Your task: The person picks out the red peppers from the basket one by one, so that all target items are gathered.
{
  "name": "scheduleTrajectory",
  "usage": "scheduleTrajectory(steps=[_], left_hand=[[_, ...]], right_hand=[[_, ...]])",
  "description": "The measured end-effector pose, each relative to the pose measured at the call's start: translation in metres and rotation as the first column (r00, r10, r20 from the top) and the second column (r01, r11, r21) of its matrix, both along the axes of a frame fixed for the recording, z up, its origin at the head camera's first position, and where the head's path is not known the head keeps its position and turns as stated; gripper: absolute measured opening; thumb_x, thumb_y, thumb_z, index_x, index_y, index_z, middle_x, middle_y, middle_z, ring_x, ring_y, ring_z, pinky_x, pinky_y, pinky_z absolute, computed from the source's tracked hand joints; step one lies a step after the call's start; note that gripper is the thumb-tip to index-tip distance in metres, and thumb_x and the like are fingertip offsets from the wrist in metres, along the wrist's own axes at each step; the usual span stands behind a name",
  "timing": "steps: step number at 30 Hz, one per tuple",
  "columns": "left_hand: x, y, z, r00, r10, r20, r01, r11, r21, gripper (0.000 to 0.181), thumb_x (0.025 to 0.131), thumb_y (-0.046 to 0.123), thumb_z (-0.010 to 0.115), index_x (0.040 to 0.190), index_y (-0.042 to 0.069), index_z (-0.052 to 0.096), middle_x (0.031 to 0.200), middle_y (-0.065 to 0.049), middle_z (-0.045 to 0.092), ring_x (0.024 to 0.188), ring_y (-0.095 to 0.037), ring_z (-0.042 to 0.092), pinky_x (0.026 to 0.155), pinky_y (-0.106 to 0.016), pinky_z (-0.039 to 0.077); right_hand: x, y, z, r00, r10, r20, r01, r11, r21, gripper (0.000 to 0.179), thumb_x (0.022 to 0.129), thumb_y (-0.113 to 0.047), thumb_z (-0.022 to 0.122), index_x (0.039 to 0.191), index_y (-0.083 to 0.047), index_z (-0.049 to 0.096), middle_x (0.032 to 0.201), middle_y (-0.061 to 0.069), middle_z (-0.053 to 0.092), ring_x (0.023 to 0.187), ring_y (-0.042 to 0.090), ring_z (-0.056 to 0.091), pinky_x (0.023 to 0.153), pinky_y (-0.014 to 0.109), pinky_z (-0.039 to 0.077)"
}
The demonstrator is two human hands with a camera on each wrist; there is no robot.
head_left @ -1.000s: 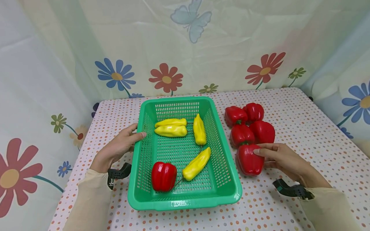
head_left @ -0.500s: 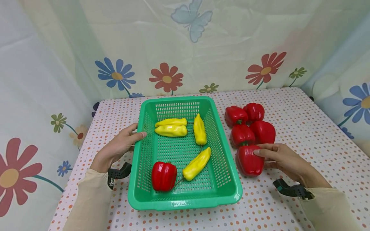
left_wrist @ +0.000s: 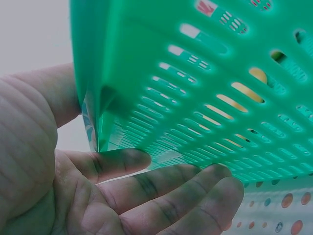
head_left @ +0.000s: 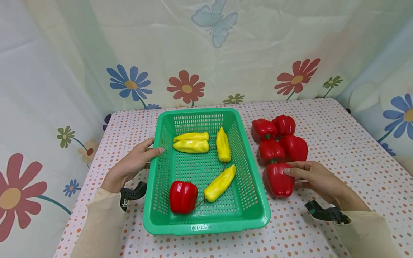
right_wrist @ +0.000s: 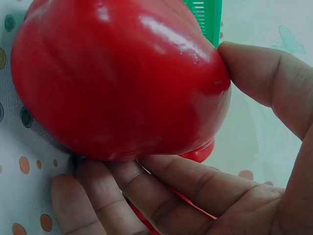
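Note:
In the head view a green plastic basket [head_left: 226,229] stands mid-table. My left hand [head_left: 133,161] holds its left rim, the thumb over the edge. From the left wrist view, that hand's fingers [left_wrist: 171,196] lie along the basket's outer slotted wall [left_wrist: 127,58]. To the right of the basket, my right hand [head_left: 317,179] holds the nearest red bell pepper [head_left: 279,181] by its right side. Close up in the right wrist view, the thumb [right_wrist: 264,73] presses the glossy bell pepper [right_wrist: 127,88] on one side and the fingers [right_wrist: 166,191] touch the other; the pepper sits low at the tabletop.
Inside the basket lie a red bell pepper [head_left: 183,197] and several yellow peppers, one near the front [head_left: 220,183]. Several more red bell peppers [head_left: 270,150] are grouped beyond my right hand. A flowered curtain [head_left: 258,46] hangs behind the dotted tabletop [head_left: 326,136].
The bell pepper at my right hand has shifted very slightly toward the basket and the front. The left hand and the basket stay in place.

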State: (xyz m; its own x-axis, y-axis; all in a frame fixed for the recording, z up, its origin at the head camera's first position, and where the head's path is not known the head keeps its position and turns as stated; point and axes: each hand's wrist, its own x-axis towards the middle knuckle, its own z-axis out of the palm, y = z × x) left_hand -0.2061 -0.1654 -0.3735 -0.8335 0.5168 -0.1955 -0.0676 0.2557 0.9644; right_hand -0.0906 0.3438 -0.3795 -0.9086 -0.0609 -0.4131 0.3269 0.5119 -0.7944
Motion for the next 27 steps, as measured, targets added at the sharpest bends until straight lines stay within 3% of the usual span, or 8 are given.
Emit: scheduleTrajectory(steps=[14, 27], left_hand=[[-0.0004, -0.0003, 0.0002, 1.000, -0.004, 0.003, 0.004, 1.000, 0.006, 0.057, 0.111, 0.023, 0.051, 0.160, 0.002, 0.029, 0.133, -0.033, 0.059, 0.094, -0.027, 0.077, 0.082, -0.045, 0.065], [-0.0004, -0.0004, -0.0004, 1.000, -0.005, 0.006, 0.005, 1.000, 0.005, 0.058, 0.111, 0.023, 0.050, 0.160, 0.002, 0.028, 0.133, -0.033, 0.060, 0.094, -0.027, 0.076, 0.082, -0.045, 0.065]], right_hand=[[0.0003, 0.0009, -0.0003, 1.000, -0.002, 0.003, 0.002, 1.000, 0.031, 0.072, 0.105, -0.036, 0.057, 0.150, 0.016, 0.037, 0.131, 0.022, 0.066, 0.102, 0.023, 0.068, 0.086, 0.036, 0.060], [0.0011, -0.0020, -0.0047, 1.000, -0.013, -0.015, 0.014, 0.997, 0.072, 0.073, 0.105, -0.038, 0.058, 0.151, 0.016, 0.037, 0.137, 0.028, 0.062, 0.107, 0.024, 0.067, 0.089, 0.044, 0.061]])
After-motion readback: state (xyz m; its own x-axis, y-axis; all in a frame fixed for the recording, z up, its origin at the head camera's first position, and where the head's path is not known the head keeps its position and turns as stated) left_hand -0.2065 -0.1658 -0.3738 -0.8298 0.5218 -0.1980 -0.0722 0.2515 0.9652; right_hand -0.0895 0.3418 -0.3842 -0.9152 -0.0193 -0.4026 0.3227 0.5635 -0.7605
